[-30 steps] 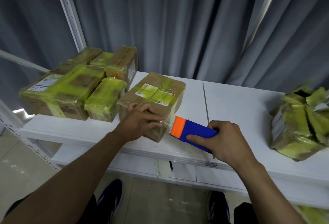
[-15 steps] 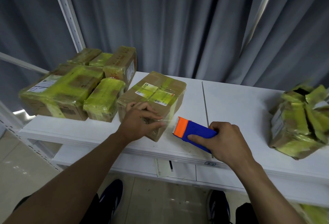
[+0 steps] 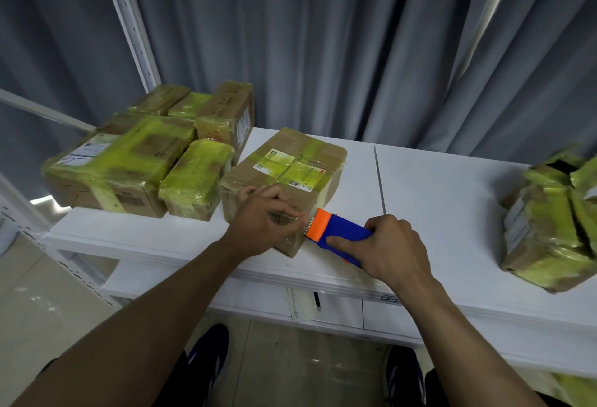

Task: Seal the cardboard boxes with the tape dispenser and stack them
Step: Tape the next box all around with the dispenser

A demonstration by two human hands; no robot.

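Note:
A cardboard box (image 3: 290, 164) with labels and yellow-green tape lies on the white table (image 3: 436, 193) in front of me. My left hand (image 3: 263, 224) rests on the box's near corner, fingers curled and pinching the clear tape there. My right hand (image 3: 392, 245) grips the blue tape dispenser (image 3: 345, 233). Its orange head (image 3: 318, 225) touches the box's near right edge, beside my left fingers.
Several taped boxes (image 3: 129, 161) are grouped at the table's left end. A crumpled, taped box (image 3: 549, 222) sits at the right. A grey curtain (image 3: 323, 34) hangs behind, with a white rack post (image 3: 129, 18) at left. My shoes (image 3: 206, 361) show below the table edge.
The dispenser had pulled a little away from the box half a second ago; now its orange head is back against the box's near edge. My left hand stays on the corner.

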